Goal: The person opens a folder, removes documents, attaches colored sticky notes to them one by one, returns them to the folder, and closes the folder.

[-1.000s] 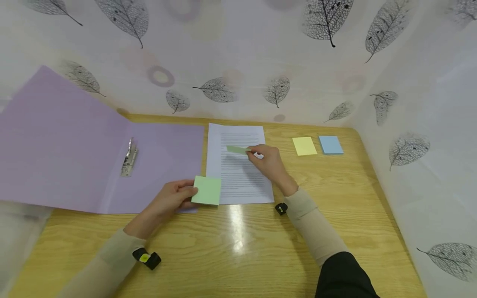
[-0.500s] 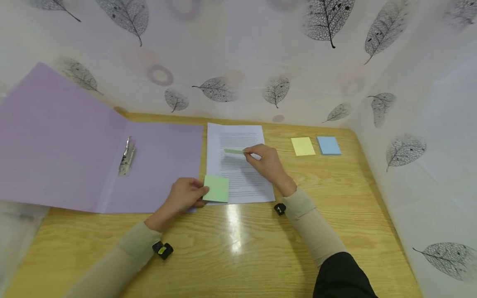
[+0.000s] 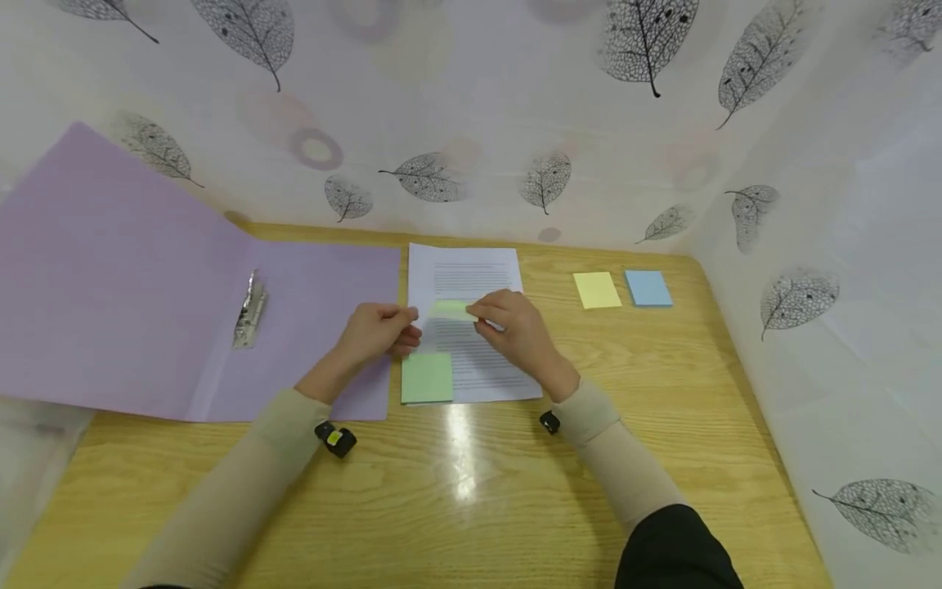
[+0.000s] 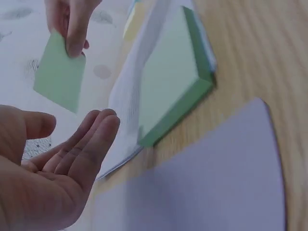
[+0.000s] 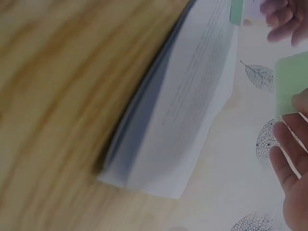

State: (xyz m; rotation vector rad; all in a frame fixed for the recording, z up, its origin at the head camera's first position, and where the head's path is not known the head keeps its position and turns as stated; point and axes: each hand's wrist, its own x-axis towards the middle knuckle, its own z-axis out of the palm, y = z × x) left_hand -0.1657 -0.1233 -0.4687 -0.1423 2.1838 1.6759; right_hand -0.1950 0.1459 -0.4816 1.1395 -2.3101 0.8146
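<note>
Between thumb and fingers my right hand (image 3: 515,327) pinches a single green sticky note (image 4: 60,74), held above a printed paper stack (image 3: 486,368). Just left of that note is my left hand (image 3: 377,334), its fingers relaxed and apart from the thumb in the left wrist view, with nothing in it. A thick green sticky note pad (image 3: 427,378) lies on the lower left corner of the papers. In the right wrist view the note stands upright in my right fingers (image 5: 288,139).
An open purple folder (image 3: 316,327) with a metal clip (image 3: 251,312) lies on the left. Yellow sticky notes (image 3: 597,290) and a blue sticky note pad (image 3: 648,288) sit at the back right of the wooden table (image 3: 662,393). A leaf-patterned sheet surrounds the back and right side.
My left hand has put the green pad down on the papers, let go and moved up towards the note. My right hand has lowered slightly, still pinching the note.
</note>
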